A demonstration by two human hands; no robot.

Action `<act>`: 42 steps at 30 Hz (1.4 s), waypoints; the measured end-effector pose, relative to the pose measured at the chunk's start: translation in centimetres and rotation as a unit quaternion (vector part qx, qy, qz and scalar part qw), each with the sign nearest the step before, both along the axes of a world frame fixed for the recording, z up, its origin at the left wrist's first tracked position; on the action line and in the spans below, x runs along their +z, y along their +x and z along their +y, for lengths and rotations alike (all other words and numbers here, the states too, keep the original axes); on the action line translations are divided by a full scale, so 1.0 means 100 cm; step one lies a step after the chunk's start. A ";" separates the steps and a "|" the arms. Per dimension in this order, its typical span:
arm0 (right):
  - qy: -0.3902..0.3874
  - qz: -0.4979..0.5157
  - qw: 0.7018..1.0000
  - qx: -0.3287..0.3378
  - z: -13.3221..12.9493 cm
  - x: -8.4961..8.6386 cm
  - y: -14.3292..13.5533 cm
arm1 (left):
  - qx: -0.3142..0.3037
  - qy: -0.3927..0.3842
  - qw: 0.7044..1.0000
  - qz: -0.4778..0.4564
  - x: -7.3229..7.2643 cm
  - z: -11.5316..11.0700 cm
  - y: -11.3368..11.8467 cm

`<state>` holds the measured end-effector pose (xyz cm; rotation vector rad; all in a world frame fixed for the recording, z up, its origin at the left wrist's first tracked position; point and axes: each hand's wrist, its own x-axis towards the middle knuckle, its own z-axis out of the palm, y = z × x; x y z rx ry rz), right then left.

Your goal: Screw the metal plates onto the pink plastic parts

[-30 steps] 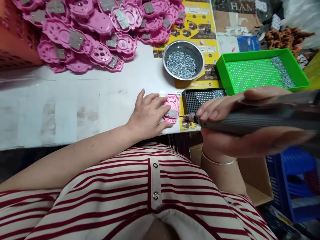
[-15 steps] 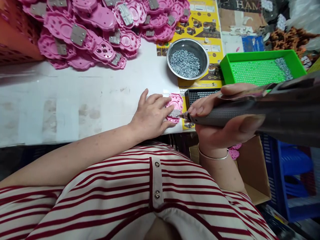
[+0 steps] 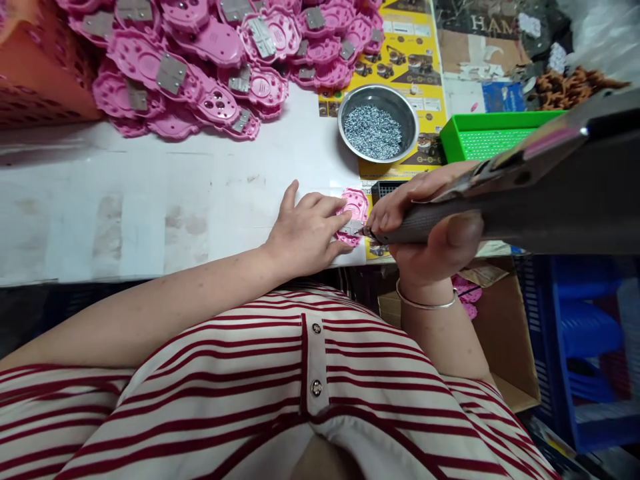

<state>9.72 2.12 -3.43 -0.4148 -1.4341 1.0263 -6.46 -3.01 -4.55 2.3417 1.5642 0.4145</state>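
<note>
My left hand (image 3: 307,230) presses a pink plastic shell (image 3: 356,201) flat on the table, its thumb and fingers at the shell's left edge. A small silver metal plate (image 3: 350,228) lies across the near part of this shell. In my right hand (image 3: 420,265) is a dark grey electric screwdriver (image 3: 505,210), held nearly level. Its bit (image 3: 361,231) points left and meets the plate's right part; any screw under the tip is too small to make out. Beyond the shell stands a metal bowl (image 3: 343,137) full of small silver screws.
A heap of pink shells (image 3: 220,43) with metal plates lies at the back left, beside an orange basket (image 3: 45,73). Behind the screwdriver are a green tray (image 3: 453,137) and a black tray (image 3: 383,192). Below the table edge, a cardboard box (image 3: 510,333) holds pink pieces.
The screwdriver's rear end has swung up and toward the back, now covering more of the green tray. Its bit stays at the plate. The left hand still presses the shell. The view has shifted slightly.
</note>
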 end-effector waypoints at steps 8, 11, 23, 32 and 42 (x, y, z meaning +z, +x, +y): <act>0.041 0.047 0.990 -0.127 -0.012 0.038 0.022 | -0.006 0.013 1.000 -0.005 -0.003 -0.002 -0.003; 0.067 0.039 0.976 -0.202 -0.011 0.042 0.041 | -0.013 0.016 1.000 -0.002 -0.004 -0.003 -0.005; 0.023 0.040 0.968 -0.248 -0.011 0.029 0.056 | -0.017 0.025 0.999 0.025 -0.003 -0.005 -0.007; 0.022 0.025 0.970 -0.243 -0.009 0.023 0.058 | -0.015 0.011 1.000 0.015 -0.003 -0.006 -0.007; -0.016 0.063 0.970 -0.234 -0.017 0.049 0.036 | 0.002 -0.003 0.999 -0.049 -0.009 0.002 -0.006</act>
